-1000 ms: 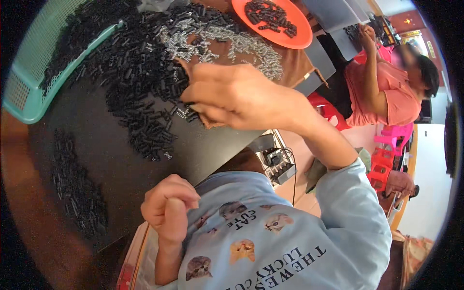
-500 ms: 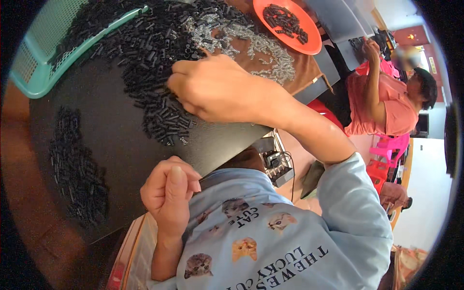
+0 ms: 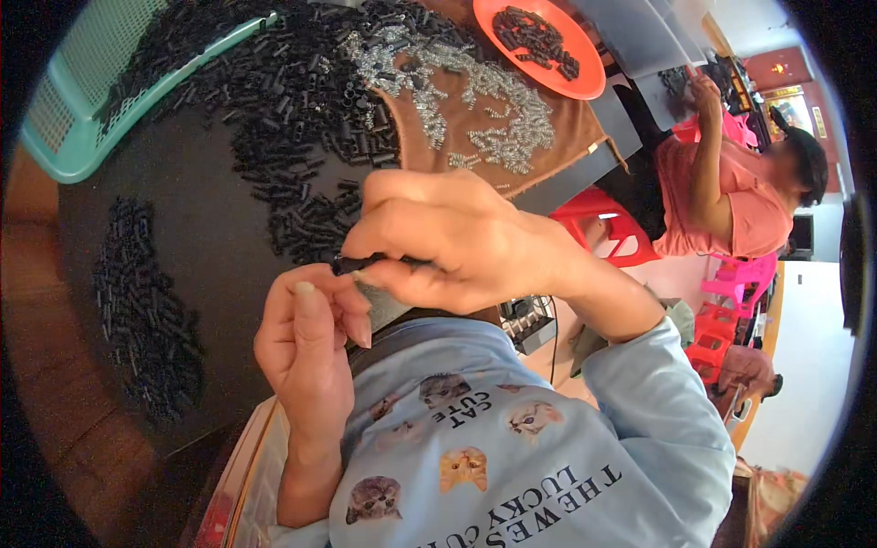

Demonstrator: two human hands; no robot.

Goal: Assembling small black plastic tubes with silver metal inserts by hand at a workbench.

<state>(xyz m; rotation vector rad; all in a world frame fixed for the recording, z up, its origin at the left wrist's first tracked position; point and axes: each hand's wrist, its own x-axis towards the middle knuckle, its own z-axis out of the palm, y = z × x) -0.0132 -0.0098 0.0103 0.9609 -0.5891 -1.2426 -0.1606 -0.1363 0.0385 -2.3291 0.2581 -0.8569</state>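
My right hand (image 3: pixel 461 239), its fingers pinched together, grips a small black plastic part (image 3: pixel 351 264) just above the table's near edge. Right beside it is my left hand (image 3: pixel 309 342), thumb bent against curled fingers; whatever it holds is hidden. The fingertips of both hands nearly meet at the black part. Beyond them a large heap of small black tube-shaped parts (image 3: pixel 274 110) spreads over the dark table (image 3: pixel 215 247). Small coiled metal springs (image 3: pixel 512 119) lie loosely on a brown cloth (image 3: pixel 548 164) at the far right.
Another pile of black parts (image 3: pixel 146 320) lies at the left. A green mesh basket (image 3: pixel 68 151) tilts at the far left, and an orange plate (image 3: pixel 585 87) holding black parts stands far right. A person in a pink shirt (image 3: pixel 731 196) sits beyond, near red plastic stools (image 3: pixel 603 215).
My right hand has drawn back from the heap toward my left hand, and a black part now shows in its fingers. The left hand has shifted slightly upward and left.
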